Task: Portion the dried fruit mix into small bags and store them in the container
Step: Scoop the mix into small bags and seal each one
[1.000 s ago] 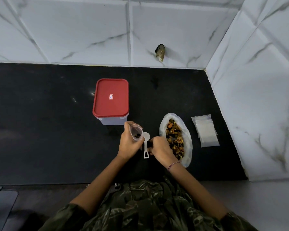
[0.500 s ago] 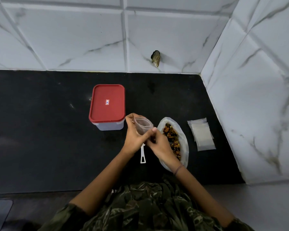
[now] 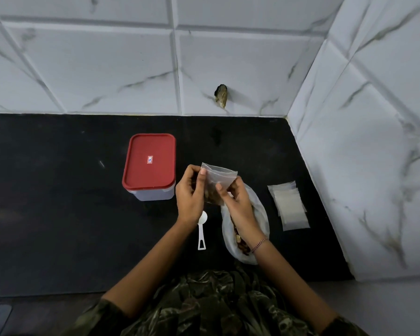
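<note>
Just right of the one boxy tub with a smooth red lid, our left grip and right grip both pinch one small clear bag of fruit bits; one white plastic spoon and one crinkly big bag lie nearer us.

The one camera rode on the person's head, looking forward and steeply down over the near edge of the black counter. It faced the tiled back wall, with the side wall closing the corner at right. The wide lens bowed the tile joints. It sat close: the left hand and right hand, pinching a small bag, fell near mid-frame, and the person's camouflage clothing filled the bottom edge.
</note>
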`<control>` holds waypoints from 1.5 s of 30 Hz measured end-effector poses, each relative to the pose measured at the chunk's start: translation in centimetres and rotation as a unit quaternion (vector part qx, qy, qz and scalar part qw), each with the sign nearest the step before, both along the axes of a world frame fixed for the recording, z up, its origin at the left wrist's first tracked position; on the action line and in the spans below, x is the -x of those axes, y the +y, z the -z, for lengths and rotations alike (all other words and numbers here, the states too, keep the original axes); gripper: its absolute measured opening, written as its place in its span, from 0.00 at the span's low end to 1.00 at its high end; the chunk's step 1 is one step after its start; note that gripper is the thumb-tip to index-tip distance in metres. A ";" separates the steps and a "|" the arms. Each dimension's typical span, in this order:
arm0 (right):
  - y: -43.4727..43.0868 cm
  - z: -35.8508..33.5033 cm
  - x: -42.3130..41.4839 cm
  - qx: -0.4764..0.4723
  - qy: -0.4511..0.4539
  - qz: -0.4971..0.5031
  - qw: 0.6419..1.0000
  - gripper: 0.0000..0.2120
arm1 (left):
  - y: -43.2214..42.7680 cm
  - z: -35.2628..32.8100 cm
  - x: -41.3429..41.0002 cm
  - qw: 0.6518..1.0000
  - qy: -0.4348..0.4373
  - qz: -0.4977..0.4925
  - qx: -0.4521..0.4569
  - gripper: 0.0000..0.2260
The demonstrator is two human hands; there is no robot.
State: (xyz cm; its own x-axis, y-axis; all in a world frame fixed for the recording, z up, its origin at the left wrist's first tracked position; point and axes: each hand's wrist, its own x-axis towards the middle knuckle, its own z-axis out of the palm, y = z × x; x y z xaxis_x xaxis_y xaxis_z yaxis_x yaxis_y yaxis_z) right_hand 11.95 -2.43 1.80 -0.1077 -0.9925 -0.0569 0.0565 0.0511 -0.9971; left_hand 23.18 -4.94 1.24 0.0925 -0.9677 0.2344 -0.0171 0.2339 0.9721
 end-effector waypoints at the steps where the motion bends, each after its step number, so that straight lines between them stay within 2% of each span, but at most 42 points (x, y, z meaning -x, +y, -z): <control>1: -0.3 0.0 -0.2 0.008 0.006 0.017 1.000 0.12 | 0.0 -0.1 0.4 1.000 -0.007 -0.012 0.006 0.09; 5: -0.6 0.0 -1.0 0.069 0.026 0.076 0.994 0.04 | -0.1 -0.5 1.7 0.994 -0.056 -0.087 0.035 0.07; 8: -0.9 -0.3 -1.3 0.103 0.023 0.111 0.988 0.05 | -0.5 -0.8 2.1 0.989 -0.079 -0.115 0.051 0.07; 11: -1.4 -0.5 -1.6 0.092 0.002 0.134 0.987 0.06 | -1.0 -1.0 2.0 0.987 -0.085 -0.120 0.057 0.07; 18: -3.3 -1.6 -0.7 0.034 -0.065 0.146 0.987 0.09 | -1.4 -1.4 1.4 0.999 -0.006 -0.039 0.025 0.06; 21: -3.5 -1.8 -0.6 0.032 -0.066 0.150 0.986 0.11 | -1.7 -1.6 1.3 0.999 -0.010 -0.022 0.035 0.08; 25: -3.5 -2.3 -0.5 0.025 -0.091 0.116 0.989 0.11 | -2.1 -1.9 1.2 0.999 -0.008 -0.024 0.037 0.02; 29: -3.9 -2.4 -0.7 0.000 -0.085 0.083 0.993 0.18 | -2.4 -2.4 1.3 0.999 0.010 -0.005 0.038 0.03; 34: -4.4 -2.9 -0.2 -0.038 -0.082 0.074 0.993 0.07 | -2.5 -2.5 1.3 0.998 0.044 0.018 0.030 0.05; 38: -4.5 -3.1 -0.4 -0.029 -0.076 0.069 0.994 0.10 | -2.5 -2.7 1.2 0.997 0.063 0.035 0.015 0.06; 45: -4.6 -2.7 -0.2 -0.021 -0.042 0.081 0.996 0.06 | -2.7 -3.0 1.1 0.998 0.058 0.031 -0.008 0.02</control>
